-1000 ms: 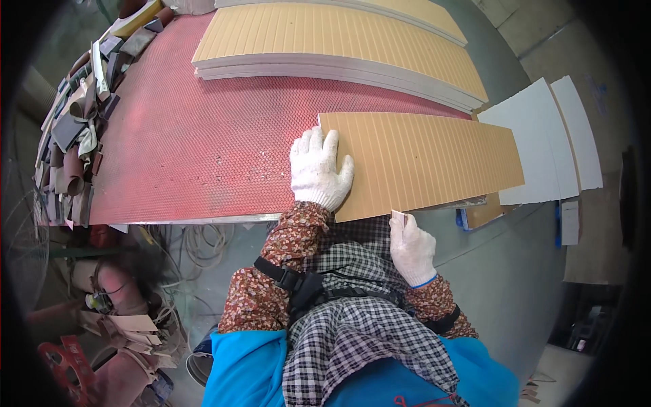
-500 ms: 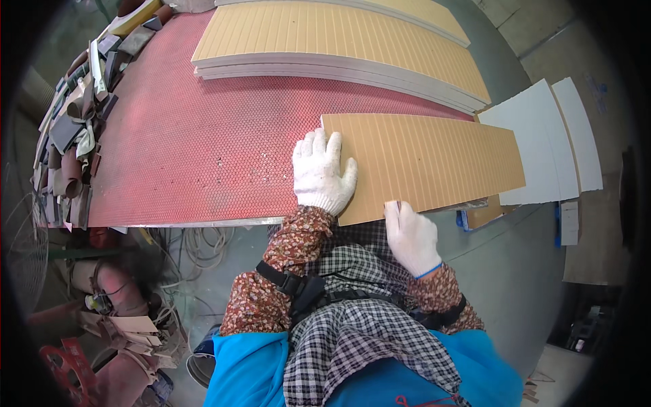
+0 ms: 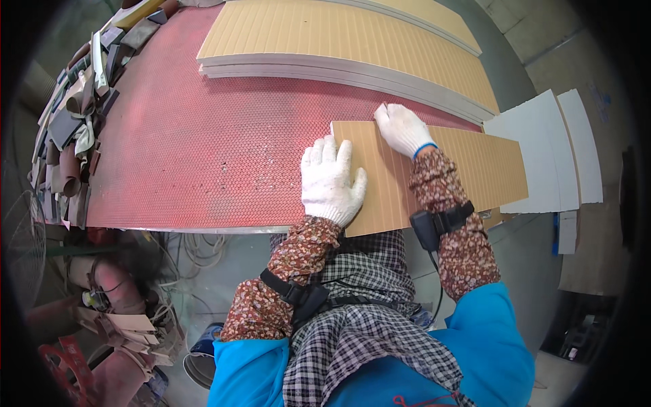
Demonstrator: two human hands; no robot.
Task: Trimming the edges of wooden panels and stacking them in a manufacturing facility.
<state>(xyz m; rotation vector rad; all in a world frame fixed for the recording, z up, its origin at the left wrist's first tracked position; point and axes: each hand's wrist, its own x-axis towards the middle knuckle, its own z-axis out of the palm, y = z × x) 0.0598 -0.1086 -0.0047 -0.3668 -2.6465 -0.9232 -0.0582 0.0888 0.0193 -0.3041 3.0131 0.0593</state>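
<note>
Pressing my left hand (image 3: 331, 182) flat, fingers spread, on near left corner of tan ribbed board (image 3: 468, 169) lying on red counter (image 3: 203, 149). My right hand (image 3: 401, 129) flat at board's far edge, fingers together, gripping nothing. Beyond my fingers: stack of tan boards (image 3: 339, 41) with grey edges. Right of right fingers: white sheets (image 3: 542, 142). Far left of left fingers: rolled abrasive strips (image 3: 68, 129).
</note>
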